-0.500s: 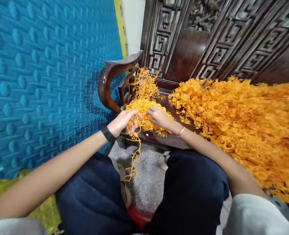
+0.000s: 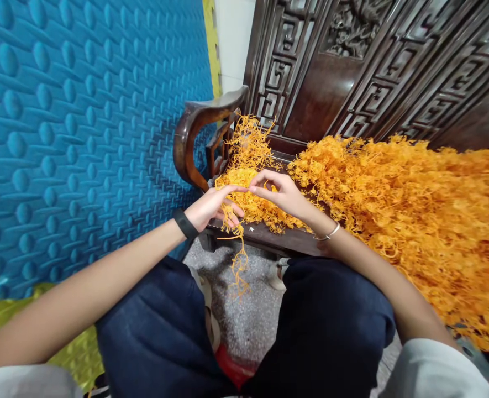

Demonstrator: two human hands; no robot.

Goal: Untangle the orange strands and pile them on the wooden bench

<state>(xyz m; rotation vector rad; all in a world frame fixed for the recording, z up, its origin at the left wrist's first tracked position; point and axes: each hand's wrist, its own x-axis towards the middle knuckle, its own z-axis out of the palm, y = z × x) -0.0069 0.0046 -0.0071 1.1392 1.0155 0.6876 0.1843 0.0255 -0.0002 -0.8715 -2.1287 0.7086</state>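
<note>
Your left hand (image 2: 211, 209) has its lower fingers curled around a stringy orange strand (image 2: 240, 262), which hangs down past the front edge of the dark wooden bench (image 2: 277, 239). Your left pointing finger sticks out toward your right hand (image 2: 284, 193). The right thumb and a fingertip come close together at that finger's tip; you cannot tell if they pinch anything. Both hands are over a small yellow-orange pile (image 2: 236, 178) on the bench. A much bigger orange heap (image 2: 418, 215) sits to the right, near your right arm.
</note>
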